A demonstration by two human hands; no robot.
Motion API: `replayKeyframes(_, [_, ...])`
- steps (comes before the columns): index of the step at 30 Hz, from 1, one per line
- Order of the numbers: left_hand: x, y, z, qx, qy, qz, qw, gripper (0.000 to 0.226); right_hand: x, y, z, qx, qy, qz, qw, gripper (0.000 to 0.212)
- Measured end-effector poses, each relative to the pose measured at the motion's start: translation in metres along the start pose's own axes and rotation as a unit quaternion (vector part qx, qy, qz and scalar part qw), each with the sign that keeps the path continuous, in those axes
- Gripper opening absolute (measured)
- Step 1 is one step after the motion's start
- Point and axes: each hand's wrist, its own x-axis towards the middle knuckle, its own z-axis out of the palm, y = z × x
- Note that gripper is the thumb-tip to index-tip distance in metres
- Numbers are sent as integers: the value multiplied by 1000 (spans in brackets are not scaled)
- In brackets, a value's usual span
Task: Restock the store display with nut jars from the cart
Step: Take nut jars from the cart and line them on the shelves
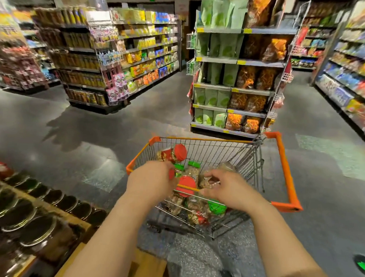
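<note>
Reaching into the cart, the left hand grips a red-lidded nut jar; the right hand curls over another jar. Jars look rigid, smooth, fairly heavy: best gripped around the body.

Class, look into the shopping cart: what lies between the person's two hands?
In the head view, between the left hand and the right hand lie nut jars in the cart: a red lid and a green-lidded jar.
</note>
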Motion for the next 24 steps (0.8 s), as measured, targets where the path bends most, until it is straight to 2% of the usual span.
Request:
replayKeyframes(5, [68, -21, 18, 4, -32, -8, 999, 37, 77, 13, 1, 33, -28, 20, 999, 58])
replayKeyframes(11, [175, -44, 40, 24, -44, -53, 997, 39, 202, 31, -11, 0, -69, -1, 998, 58])
replayKeyframes(17, [285, -86, 73, -19, -60, -136, 989, 45, 346, 51, -3, 93, -110, 10, 990, 55])
replayKeyframes(19, [317, -101, 91, -72, -81, -163, 981, 53, 383, 61, 9, 126, -104, 19, 986, 52])
replayKeyframes(23, [379, -129, 138, -126, -111, -208, 964, 86, 455, 93, 51, 143, -119, 64, 981, 60])
replayKeyframes(24, [390, -133, 149, -137, -119, -218, 959, 85, 466, 100, 61, 140, -118, 75, 980, 63])
